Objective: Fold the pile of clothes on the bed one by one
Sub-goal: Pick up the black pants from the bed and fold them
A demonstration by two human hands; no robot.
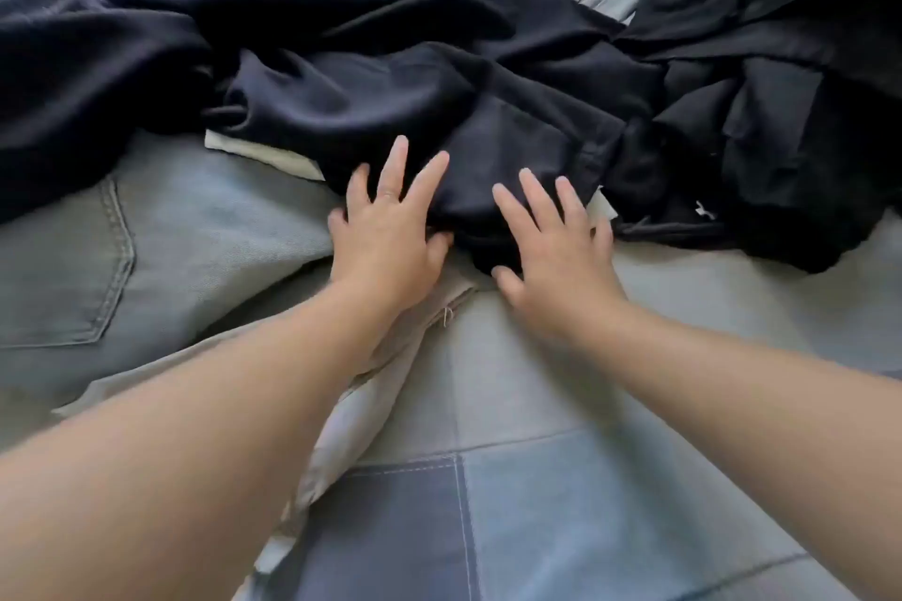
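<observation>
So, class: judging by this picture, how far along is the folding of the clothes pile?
Done: no folded garment shows. In hand: the left hand and right hand rest spread-fingered on a crumpled dark navy garment. Left: that one, the grey denim jeans, the black clothes heap and beige cloth.

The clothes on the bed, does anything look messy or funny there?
Yes. The navy garment lies crumpled and twisted across the middle, not flat, and the black garment is bunched in a heap on the right. A loose thread sticks out from the edge of the beige cloth near the left hand.
</observation>
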